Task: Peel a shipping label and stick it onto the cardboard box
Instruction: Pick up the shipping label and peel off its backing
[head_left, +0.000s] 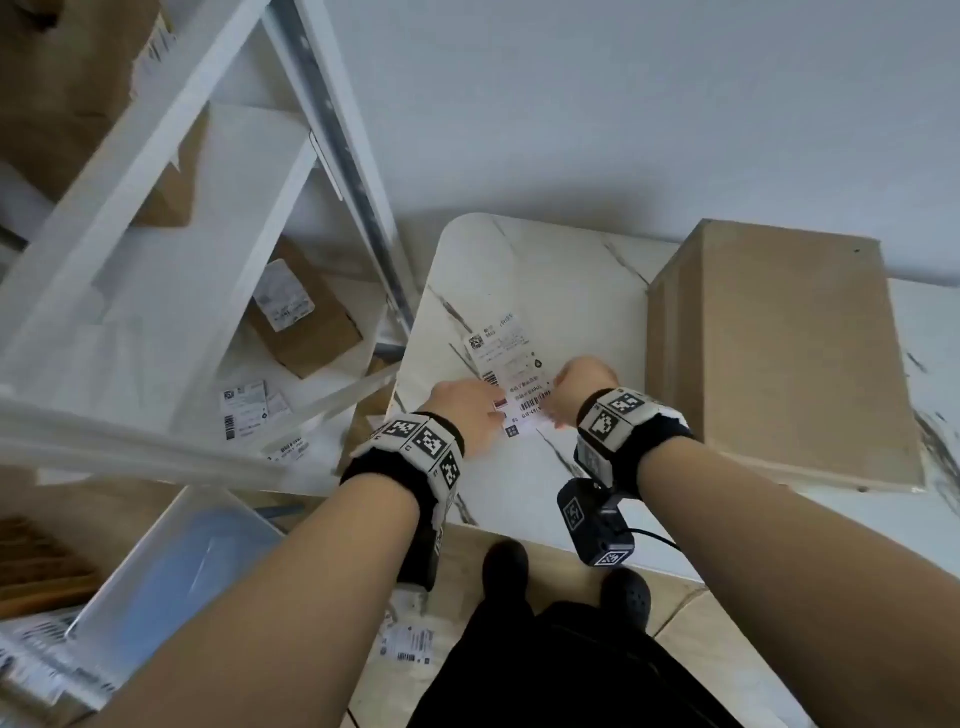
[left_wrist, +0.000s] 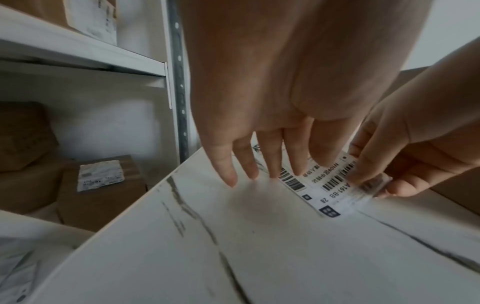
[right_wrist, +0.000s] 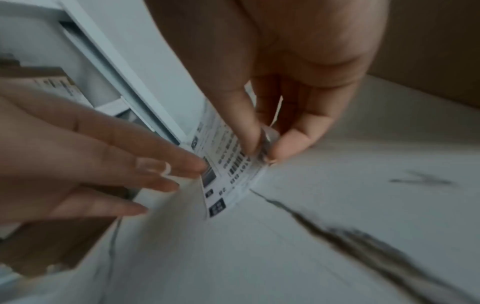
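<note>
A white shipping label (head_left: 511, 369) with barcodes lies on the marble table (head_left: 571, 280). My left hand (head_left: 470, 415) rests its straight fingers (left_wrist: 272, 162) on the label's near left part (left_wrist: 311, 181). My right hand (head_left: 563, 400) pinches the near right corner of the label (right_wrist: 228, 164) between thumb and forefinger (right_wrist: 249, 142), and that corner is curled up off the table. The large cardboard box (head_left: 789, 353) stands on the table just right of my right hand.
A white metal shelf rack (head_left: 171, 218) stands left of the table and holds labelled cardboard parcels (head_left: 301, 317). Loose labels (head_left: 244, 410) lie on its lower shelf and on the floor. A black device with a cable (head_left: 597, 525) hangs under my right wrist.
</note>
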